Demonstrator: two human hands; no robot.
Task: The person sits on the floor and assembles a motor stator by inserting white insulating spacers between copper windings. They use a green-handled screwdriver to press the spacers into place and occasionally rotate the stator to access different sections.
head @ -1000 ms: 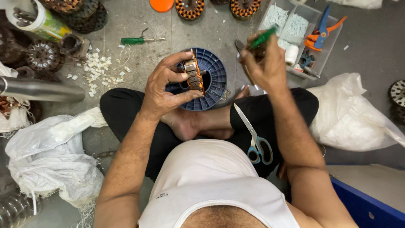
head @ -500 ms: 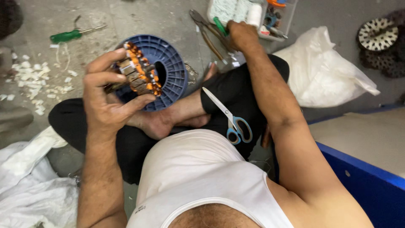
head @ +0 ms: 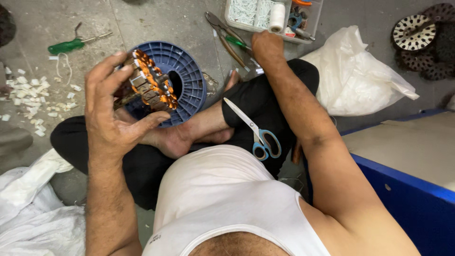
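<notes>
My left hand (head: 111, 123) is shut on a round motor stator (head: 147, 85) with orange copper windings, held tilted above a blue plastic spool (head: 187, 78) that lies by my crossed legs. My right hand (head: 266, 47) reaches out to the floor beside a thin green-handled tool (head: 238, 43) and a pair of pliers (head: 218, 26). Its fingers curl downward and are hidden behind the back of the hand. Blue-handled scissors (head: 258, 132) lie on my right thigh.
A clear tray (head: 284, 35) with a white thread reel (head: 277, 16) and small tools sits just beyond my right hand. A green screwdriver (head: 71, 45) and white scraps (head: 28, 95) lie left. A white plastic bag (head: 355, 76), more stators (head: 412, 31) and a blue box (head: 403, 189) lie right.
My right hand has lowered from chest height, where it held the green-handled tool, out to the floor by the tray. My left hand kept the stator and turned it slightly. The view shifted right.
</notes>
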